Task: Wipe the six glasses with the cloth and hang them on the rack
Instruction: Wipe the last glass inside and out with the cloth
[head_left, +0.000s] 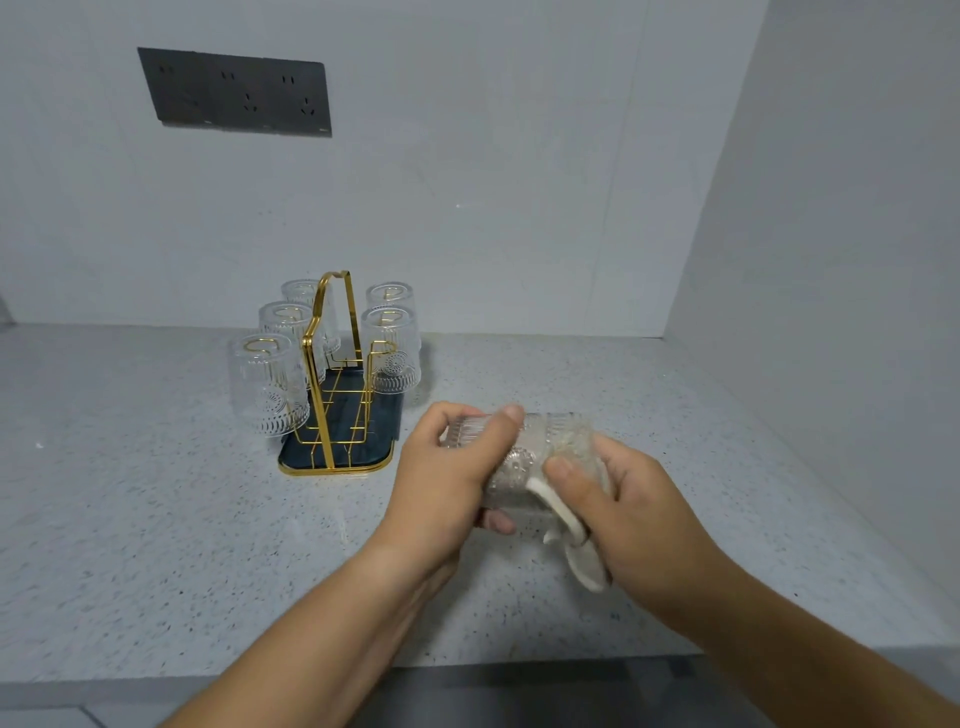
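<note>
A gold wire rack (332, 374) on a dark tray (384, 418) stands on the counter. Several ribbed clear glasses hang upside down on its arms, the nearest at the left (267, 384), another at the right (390, 348). One more ribbed glass (514, 470) lies on its side above the counter, gripped by my left hand (447, 478) around its base end. My right hand (628, 514) presses a white cloth (576, 540) against the glass's mouth end; part of the cloth shows through the glass wall.
A speckled grey counter (156, 545) runs from the back wall to its front edge near the bottom. A side wall (831, 312) closes the right. A dark socket panel (236, 93) is on the back wall.
</note>
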